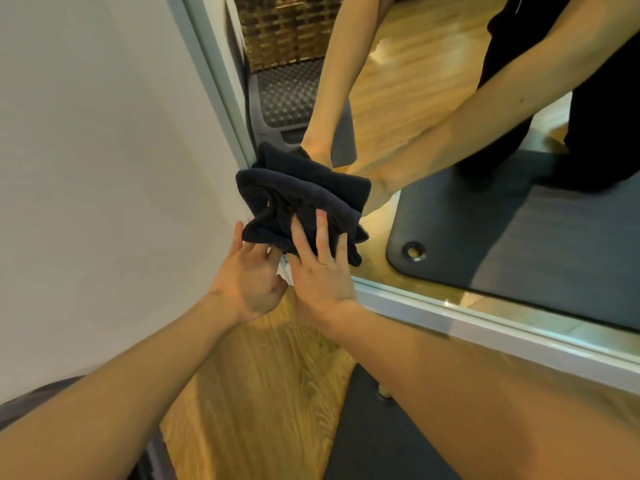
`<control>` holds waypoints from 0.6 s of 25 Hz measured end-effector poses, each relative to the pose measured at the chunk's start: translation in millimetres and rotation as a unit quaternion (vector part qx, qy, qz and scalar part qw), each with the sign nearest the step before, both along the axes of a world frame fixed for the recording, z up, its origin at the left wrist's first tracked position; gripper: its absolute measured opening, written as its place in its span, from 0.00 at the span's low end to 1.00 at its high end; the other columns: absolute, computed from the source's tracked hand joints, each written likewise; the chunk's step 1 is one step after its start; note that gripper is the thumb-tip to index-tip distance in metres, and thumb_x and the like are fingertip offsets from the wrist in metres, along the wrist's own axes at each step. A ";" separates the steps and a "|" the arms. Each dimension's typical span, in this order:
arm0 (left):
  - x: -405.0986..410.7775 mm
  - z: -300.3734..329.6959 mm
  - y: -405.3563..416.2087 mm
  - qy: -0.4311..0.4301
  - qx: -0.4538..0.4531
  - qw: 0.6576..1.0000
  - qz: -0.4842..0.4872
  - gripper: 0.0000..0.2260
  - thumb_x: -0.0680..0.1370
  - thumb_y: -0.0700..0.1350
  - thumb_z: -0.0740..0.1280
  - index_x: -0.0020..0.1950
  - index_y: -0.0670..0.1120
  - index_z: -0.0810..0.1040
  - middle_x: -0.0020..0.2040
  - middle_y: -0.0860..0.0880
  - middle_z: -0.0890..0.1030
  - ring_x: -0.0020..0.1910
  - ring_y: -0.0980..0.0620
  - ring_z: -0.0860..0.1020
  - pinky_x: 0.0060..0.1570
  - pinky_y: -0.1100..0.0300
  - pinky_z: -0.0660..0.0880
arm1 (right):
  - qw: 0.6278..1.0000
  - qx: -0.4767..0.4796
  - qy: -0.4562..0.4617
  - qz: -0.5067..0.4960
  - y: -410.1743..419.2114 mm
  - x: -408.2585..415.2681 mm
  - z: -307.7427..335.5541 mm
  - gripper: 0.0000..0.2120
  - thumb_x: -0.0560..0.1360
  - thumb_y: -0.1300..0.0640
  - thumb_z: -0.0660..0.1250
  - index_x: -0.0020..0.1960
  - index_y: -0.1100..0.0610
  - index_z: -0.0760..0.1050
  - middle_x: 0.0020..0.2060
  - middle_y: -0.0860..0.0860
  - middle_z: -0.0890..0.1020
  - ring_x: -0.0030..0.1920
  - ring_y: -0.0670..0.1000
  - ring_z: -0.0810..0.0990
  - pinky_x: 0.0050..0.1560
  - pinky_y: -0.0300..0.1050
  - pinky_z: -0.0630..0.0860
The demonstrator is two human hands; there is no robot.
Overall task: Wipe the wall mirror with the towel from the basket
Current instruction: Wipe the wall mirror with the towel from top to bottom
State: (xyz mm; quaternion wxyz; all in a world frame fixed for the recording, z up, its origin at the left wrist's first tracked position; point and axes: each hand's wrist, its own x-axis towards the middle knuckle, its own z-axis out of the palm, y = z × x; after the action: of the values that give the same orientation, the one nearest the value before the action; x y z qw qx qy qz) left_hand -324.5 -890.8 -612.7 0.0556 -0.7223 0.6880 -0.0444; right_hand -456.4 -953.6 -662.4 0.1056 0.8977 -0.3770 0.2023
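Right hand [320, 268] presses flat-fingered on the bunched towel [301, 202] at the mirror's [485, 168] lower left corner; left hand [247, 282] cups its edge, steadying

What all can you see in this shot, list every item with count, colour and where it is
towel: one, dark navy, bunched against the mirror's lower left corner
mirror: one, grey frame, on the wall at right
wall: one, white, left
floor: wood, below
mat: one, dark grey, on the floor at the bottom
wicker basket: one, brown, seen as a reflection at the top
left hand: one, under the towel's lower left edge
right hand: one, fingers straight, pressing the towel
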 end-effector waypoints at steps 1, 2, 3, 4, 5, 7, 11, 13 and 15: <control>-4.1 -5.6 1.7 0.009 0.009 1.000 0.004 0.35 0.74 0.55 0.63 0.79 0.44 0.61 0.74 0.40 0.72 0.75 0.35 0.64 0.73 0.33 0.64 | 1.000 0.017 0.019 0.002 2.1 -1.7 -3.7 0.31 0.77 0.52 0.65 0.79 0.50 0.65 0.80 0.55 0.49 0.79 0.68 0.43 0.75 0.73 0.51; -7.4 -10.1 2.7 0.015 0.022 1.000 0.008 0.35 0.74 0.55 0.63 0.79 0.44 0.61 0.75 0.40 0.70 0.76 0.36 0.63 0.74 0.33 0.62 | 0.998 0.049 0.040 0.009 4.1 -2.3 -8.0 0.33 0.77 0.52 0.66 0.81 0.50 0.62 0.80 0.55 0.46 0.79 0.68 0.38 0.75 0.73 0.47; -10.3 -14.3 3.7 0.024 0.040 0.999 0.012 0.36 0.75 0.55 0.64 0.80 0.45 0.60 0.76 0.40 0.68 0.78 0.37 0.60 0.76 0.34 0.60 | 0.995 0.087 0.056 0.016 6.3 -3.6 -12.2 0.35 0.78 0.51 0.66 0.82 0.51 0.57 0.80 0.55 0.43 0.78 0.67 0.32 0.75 0.73 0.42; -13.6 -19.1 4.7 0.036 0.058 0.998 0.016 0.36 0.76 0.54 0.64 0.82 0.45 0.57 0.79 0.41 0.64 0.79 0.38 0.56 0.78 0.35 0.56 | 0.991 0.113 0.064 0.018 8.4 -6.9 -15.4 0.37 0.78 0.50 0.66 0.83 0.51 0.54 0.81 0.54 0.41 0.77 0.66 0.29 0.75 0.73 0.38; -17.4 -22.5 4.6 0.048 0.069 0.996 0.024 0.37 0.77 0.54 0.64 0.82 0.46 0.55 0.80 0.42 0.61 0.81 0.39 0.53 0.79 0.36 0.52 | 0.991 0.119 0.066 0.016 8.8 -12.0 -16.7 0.38 0.79 0.48 0.66 0.83 0.50 0.51 0.81 0.53 0.40 0.77 0.65 0.27 0.75 0.71 0.36; -28.1 -24.6 3.2 0.063 0.058 0.996 0.025 0.36 0.77 0.53 0.65 0.82 0.46 0.56 0.81 0.43 0.59 0.80 0.41 0.49 0.80 0.38 0.48 | 0.990 0.114 0.077 0.018 5.2 -25.9 -14.3 0.39 0.79 0.48 0.65 0.84 0.50 0.49 0.82 0.53 0.39 0.78 0.63 0.26 0.75 0.68 0.32; -62.2 -25.2 1.6 0.076 0.059 0.995 0.022 0.36 0.74 0.56 0.62 0.79 0.42 0.63 0.77 0.41 0.62 0.78 0.40 0.53 0.80 0.45 0.55 | 0.984 0.082 0.148 0.061 -7.9 -70.6 -3.4 0.34 0.83 0.48 0.58 0.84 0.52 0.46 0.82 0.53 0.38 0.78 0.61 0.27 0.76 0.62 0.32; -87.0 -29.9 1.1 0.080 0.077 0.993 0.036 0.36 0.73 0.58 0.58 0.78 0.41 0.65 0.75 0.40 0.65 0.77 0.38 0.59 0.77 0.46 0.61 | 0.980 0.059 0.178 0.065 -12.8 -97.0 -0.7 0.32 0.84 0.46 0.56 0.84 0.52 0.49 0.83 0.52 0.39 0.79 0.61 0.28 0.78 0.61 0.35; -118.1 -31.4 -1.3 0.089 0.075 0.992 0.039 0.35 0.72 0.58 0.59 0.75 0.40 0.70 0.72 0.40 0.70 0.74 0.37 0.66 0.72 0.45 0.69 | 0.978 0.048 0.192 0.065 -16.6 -129.5 0.0 0.30 0.84 0.48 0.58 0.83 0.51 0.53 0.83 0.52 0.41 0.80 0.61 0.31 0.79 0.60 0.39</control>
State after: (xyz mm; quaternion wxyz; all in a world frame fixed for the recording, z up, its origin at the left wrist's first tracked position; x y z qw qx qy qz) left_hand -442.7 -892.0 -644.1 0.0498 -0.7436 0.6627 0.0737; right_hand -585.9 -970.2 -662.4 0.1194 0.9463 -0.3002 0.0146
